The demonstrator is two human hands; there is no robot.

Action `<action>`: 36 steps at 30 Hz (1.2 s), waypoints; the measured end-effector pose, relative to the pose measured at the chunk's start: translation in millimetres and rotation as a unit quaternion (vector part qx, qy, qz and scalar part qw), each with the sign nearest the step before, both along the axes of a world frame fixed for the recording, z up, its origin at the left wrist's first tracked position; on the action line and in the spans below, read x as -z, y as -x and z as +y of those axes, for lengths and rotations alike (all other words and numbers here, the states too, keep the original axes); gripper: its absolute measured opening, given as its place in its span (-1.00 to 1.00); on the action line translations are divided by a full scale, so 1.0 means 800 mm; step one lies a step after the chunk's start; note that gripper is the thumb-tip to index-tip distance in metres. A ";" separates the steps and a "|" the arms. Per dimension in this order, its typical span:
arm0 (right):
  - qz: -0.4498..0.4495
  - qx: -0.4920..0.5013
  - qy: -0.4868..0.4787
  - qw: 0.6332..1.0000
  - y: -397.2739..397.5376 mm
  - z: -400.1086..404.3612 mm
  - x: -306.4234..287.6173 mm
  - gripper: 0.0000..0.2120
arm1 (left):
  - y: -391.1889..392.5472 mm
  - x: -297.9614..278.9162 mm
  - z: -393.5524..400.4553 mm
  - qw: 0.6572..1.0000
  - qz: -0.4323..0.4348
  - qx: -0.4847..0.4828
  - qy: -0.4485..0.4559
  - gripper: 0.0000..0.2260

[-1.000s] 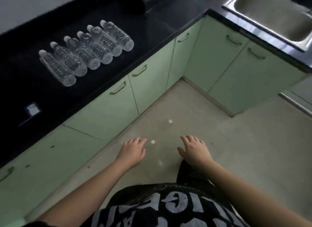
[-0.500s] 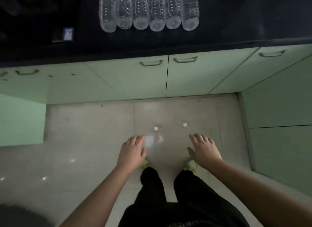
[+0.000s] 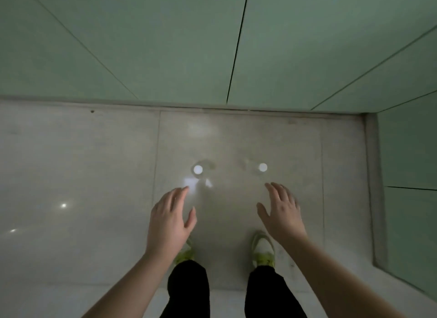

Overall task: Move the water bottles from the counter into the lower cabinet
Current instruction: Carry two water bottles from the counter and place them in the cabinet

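Note:
Two white round caps, a left cap [image 3: 198,169] and a right cap [image 3: 263,167], show on the grey floor. Each has a faint clear outline, like upright clear bottles seen from above. My left hand [image 3: 170,220] hovers just below the left cap, fingers spread, holding nothing. My right hand [image 3: 282,213] hovers just below the right cap, also open and empty. The lower cabinet doors [image 3: 179,45] fill the top of the view, pale green and closed. The counter and its row of bottles are out of view.
Another green cabinet front [image 3: 411,175] stands along the right side, forming a corner. My two feet in yellow-green shoes [image 3: 262,249] stand on the tiled floor [image 3: 82,164] below my hands.
The view has tipped down and closer: the counter, the row of bottles and the door handles have left the frame. Both hands have spread and now sit nearer the two caps.

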State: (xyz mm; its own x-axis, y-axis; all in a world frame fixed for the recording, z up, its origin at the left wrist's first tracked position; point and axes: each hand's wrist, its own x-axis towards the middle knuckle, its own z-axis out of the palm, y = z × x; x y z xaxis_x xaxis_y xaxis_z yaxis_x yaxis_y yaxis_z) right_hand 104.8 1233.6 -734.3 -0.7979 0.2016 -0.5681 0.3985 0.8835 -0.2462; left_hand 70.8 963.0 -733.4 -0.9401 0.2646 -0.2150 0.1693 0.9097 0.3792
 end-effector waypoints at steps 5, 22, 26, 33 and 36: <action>-0.012 0.044 -0.014 0.999 -0.004 0.023 0.181 -0.31 | -0.022 0.184 0.020 0.993 -0.090 -0.072 -0.015 -0.45; 0.128 0.368 0.220 0.894 0.081 0.064 0.465 -0.47 | 0.079 0.467 0.049 0.890 -0.164 -0.312 -0.288 -0.45; 0.093 0.296 0.196 0.930 0.069 0.058 0.425 -0.35 | 0.066 0.431 0.057 0.893 -0.172 -0.318 -0.269 -0.51; 0.003 0.277 0.215 0.937 0.000 0.023 0.238 -0.45 | -0.027 0.232 0.076 0.863 -0.229 -0.357 -0.275 -0.72; -0.005 0.265 0.224 0.938 -0.027 0.010 0.118 -0.52 | -0.058 0.110 0.070 0.845 -0.252 -0.368 -0.296 -0.70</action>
